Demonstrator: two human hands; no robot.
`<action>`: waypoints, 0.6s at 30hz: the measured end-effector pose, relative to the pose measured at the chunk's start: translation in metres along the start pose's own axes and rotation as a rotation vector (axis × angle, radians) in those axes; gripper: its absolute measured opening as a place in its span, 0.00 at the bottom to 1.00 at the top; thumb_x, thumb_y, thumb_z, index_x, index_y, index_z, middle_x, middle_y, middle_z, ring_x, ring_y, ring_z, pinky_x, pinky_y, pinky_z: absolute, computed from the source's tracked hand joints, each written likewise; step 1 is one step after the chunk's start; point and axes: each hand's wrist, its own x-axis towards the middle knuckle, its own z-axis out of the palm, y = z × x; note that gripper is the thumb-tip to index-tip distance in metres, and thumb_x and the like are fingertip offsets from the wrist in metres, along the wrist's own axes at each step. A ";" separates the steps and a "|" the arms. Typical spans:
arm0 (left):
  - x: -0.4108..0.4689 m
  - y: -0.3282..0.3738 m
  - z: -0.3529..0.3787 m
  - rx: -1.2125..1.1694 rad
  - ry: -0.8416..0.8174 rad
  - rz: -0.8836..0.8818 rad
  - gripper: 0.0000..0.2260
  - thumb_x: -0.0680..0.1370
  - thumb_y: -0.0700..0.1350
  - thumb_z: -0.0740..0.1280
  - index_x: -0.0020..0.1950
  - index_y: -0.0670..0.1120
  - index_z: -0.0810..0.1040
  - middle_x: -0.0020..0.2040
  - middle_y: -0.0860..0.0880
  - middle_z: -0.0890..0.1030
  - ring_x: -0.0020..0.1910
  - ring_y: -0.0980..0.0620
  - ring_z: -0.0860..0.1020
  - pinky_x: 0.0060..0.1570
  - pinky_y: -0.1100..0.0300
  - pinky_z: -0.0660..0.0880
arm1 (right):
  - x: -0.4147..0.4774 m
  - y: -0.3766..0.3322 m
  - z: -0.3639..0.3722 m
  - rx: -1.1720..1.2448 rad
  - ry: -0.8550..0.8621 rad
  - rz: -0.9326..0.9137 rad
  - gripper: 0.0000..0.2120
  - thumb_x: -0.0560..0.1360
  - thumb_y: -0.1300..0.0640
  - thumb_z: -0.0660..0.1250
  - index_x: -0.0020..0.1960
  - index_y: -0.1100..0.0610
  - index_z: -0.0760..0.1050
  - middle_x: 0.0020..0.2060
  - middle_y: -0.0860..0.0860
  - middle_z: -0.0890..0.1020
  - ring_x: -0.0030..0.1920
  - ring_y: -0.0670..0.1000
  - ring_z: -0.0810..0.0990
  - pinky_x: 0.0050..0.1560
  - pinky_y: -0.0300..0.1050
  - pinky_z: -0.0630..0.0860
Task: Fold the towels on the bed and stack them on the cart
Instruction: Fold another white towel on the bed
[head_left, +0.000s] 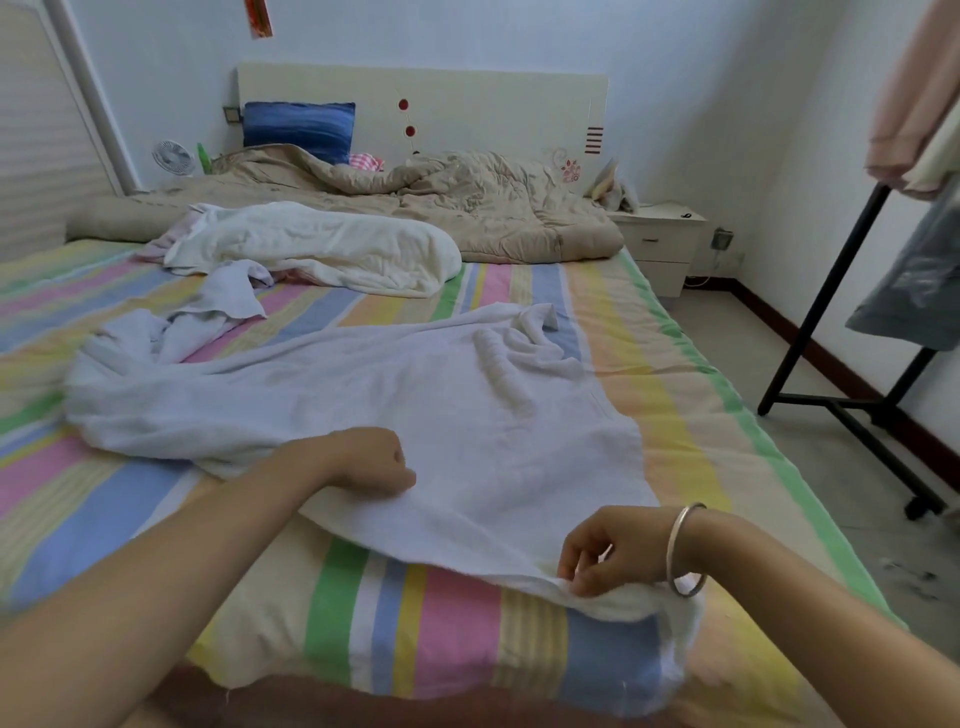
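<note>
Left hand (371, 460): my fist closed on the white towel (415, 395), frame centre.
Right hand (605, 553): my fingers pinching its lower-right edge.

A home bedroom, plainly lived in: a bed (649, 364) under a pastel striped sheet, backed by a cream headboard (467, 104) with red dots; a rumpled beige quilt (467, 208) and blue pillow (298, 127) at its head; a white nightstand (660, 244) with drawers beside it; a small fan (173, 157) in the corner; clothes hung on a black garment rack (831, 291) by the wall
</note>
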 end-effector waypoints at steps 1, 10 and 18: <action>-0.003 -0.001 0.006 0.035 -0.076 -0.043 0.14 0.69 0.51 0.64 0.27 0.49 0.64 0.28 0.51 0.66 0.29 0.49 0.63 0.34 0.57 0.61 | -0.002 -0.001 0.003 0.089 -0.046 0.035 0.08 0.75 0.50 0.68 0.53 0.48 0.80 0.43 0.50 0.82 0.42 0.48 0.81 0.44 0.46 0.81; 0.001 0.010 -0.010 -0.205 -0.032 -0.169 0.12 0.80 0.46 0.63 0.49 0.39 0.82 0.43 0.45 0.85 0.35 0.49 0.83 0.37 0.57 0.81 | 0.014 0.025 -0.022 0.228 0.621 0.242 0.04 0.77 0.56 0.66 0.46 0.53 0.79 0.41 0.50 0.83 0.38 0.49 0.80 0.40 0.45 0.81; 0.089 0.021 -0.025 -0.065 0.466 -0.157 0.11 0.76 0.44 0.62 0.56 0.52 0.78 0.56 0.52 0.79 0.54 0.49 0.78 0.46 0.58 0.72 | 0.066 0.061 -0.064 0.121 0.998 0.507 0.18 0.78 0.49 0.62 0.65 0.53 0.70 0.64 0.55 0.70 0.65 0.58 0.68 0.59 0.50 0.69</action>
